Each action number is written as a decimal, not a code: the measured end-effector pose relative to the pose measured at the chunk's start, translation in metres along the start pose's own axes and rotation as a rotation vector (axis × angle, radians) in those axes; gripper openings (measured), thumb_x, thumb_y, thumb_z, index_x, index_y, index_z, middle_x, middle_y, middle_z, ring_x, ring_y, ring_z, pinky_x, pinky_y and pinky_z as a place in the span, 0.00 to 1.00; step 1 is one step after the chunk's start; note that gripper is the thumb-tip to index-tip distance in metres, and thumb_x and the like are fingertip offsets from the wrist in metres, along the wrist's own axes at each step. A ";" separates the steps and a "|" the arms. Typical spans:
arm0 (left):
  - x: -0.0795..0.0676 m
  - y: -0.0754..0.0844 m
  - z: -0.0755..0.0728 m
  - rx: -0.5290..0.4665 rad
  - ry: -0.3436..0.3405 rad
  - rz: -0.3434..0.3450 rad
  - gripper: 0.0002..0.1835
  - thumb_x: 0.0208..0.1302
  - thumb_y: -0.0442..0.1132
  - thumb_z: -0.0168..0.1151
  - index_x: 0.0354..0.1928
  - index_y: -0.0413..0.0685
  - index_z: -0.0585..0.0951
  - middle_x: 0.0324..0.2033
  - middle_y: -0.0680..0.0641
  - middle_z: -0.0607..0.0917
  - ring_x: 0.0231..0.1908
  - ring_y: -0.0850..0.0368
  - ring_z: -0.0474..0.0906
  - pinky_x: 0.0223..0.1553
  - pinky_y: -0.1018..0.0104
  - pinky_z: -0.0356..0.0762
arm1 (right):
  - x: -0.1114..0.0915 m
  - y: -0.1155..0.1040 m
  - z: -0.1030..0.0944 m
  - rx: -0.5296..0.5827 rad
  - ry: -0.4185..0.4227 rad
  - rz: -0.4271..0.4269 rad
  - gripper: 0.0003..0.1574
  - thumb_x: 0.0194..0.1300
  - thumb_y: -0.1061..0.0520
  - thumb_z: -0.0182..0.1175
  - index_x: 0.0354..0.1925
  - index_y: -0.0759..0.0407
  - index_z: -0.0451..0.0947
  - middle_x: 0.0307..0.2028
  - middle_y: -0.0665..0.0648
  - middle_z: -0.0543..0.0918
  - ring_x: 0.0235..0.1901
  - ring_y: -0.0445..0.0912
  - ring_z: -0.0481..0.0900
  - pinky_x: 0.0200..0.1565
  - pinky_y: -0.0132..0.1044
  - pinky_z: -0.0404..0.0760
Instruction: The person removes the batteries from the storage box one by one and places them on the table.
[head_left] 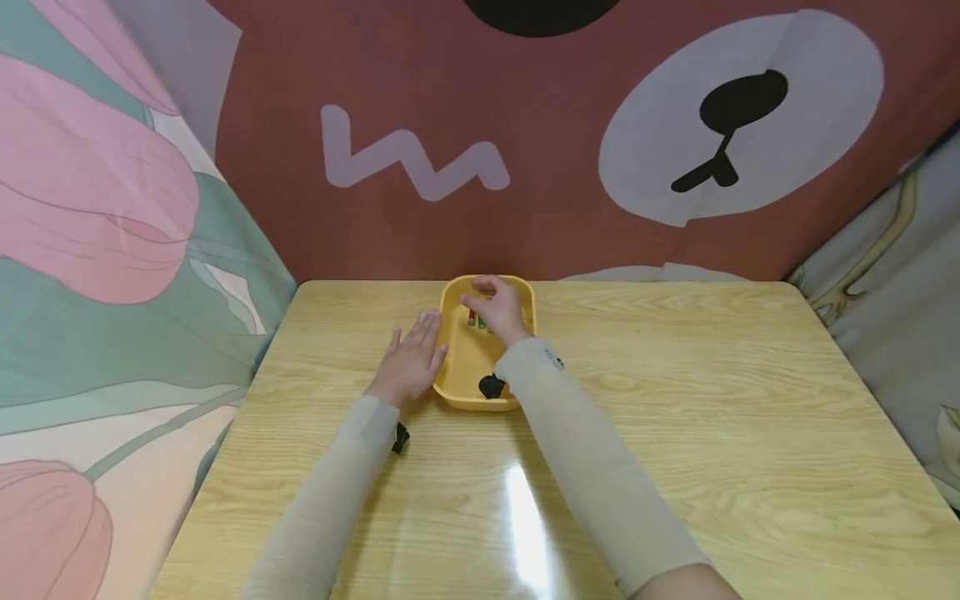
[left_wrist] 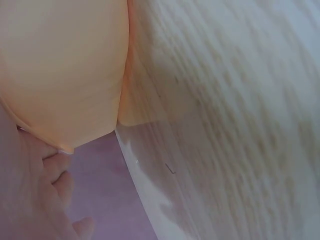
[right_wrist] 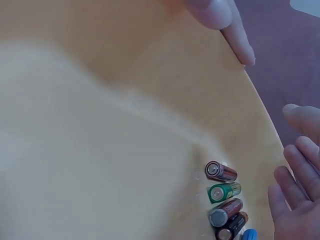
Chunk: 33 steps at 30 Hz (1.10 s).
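Observation:
A yellow tray stands at the far side of the table. My left hand lies along its left side, fingers straight, fingertips right at the rim. In the left wrist view those fingers overlap the edge of the tray wall. Over the far part of the tray is my right hand, thumb and fingers apart with nothing visible between them. Several batteries lie side by side in the tray; the right wrist view shows a red-brown battery, a green battery and a blue end.
The wooden table extends on both sides of the tray and towards me. Behind it hangs a brown printed cloth, with a floral cloth on the left. Small black objects show beside the right sleeve and the left sleeve.

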<state>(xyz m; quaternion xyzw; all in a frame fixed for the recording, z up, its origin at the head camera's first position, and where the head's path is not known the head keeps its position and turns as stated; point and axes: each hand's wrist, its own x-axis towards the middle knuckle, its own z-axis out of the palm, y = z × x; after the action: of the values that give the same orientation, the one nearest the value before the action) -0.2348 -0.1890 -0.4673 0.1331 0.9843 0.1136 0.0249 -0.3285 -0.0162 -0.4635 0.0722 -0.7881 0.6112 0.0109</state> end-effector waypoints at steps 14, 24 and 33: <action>0.001 -0.001 -0.001 0.036 0.000 0.018 0.33 0.75 0.54 0.29 0.74 0.47 0.41 0.73 0.49 0.44 0.72 0.56 0.35 0.69 0.46 0.37 | 0.005 0.010 0.002 -0.104 -0.081 0.058 0.34 0.55 0.55 0.69 0.59 0.60 0.72 0.56 0.56 0.76 0.53 0.51 0.75 0.53 0.38 0.75; 0.001 -0.001 0.000 0.018 -0.004 0.023 0.32 0.75 0.52 0.30 0.74 0.47 0.41 0.73 0.49 0.44 0.72 0.56 0.35 0.69 0.46 0.39 | 0.011 0.021 0.005 -0.411 -0.156 0.034 0.40 0.54 0.50 0.70 0.62 0.57 0.69 0.60 0.54 0.74 0.59 0.49 0.70 0.63 0.48 0.62; 0.000 -0.002 0.001 0.018 -0.010 0.017 0.32 0.75 0.53 0.28 0.74 0.48 0.39 0.73 0.51 0.42 0.72 0.57 0.34 0.69 0.47 0.40 | 0.010 0.021 0.006 -0.451 -0.196 -0.012 0.38 0.54 0.57 0.69 0.61 0.66 0.69 0.59 0.61 0.74 0.59 0.52 0.71 0.59 0.41 0.69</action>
<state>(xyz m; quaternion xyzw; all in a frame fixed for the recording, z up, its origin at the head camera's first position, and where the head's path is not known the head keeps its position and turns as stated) -0.2357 -0.1906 -0.4688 0.1421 0.9840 0.1043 0.0275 -0.3411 -0.0180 -0.4840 0.1316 -0.9014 0.4098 -0.0461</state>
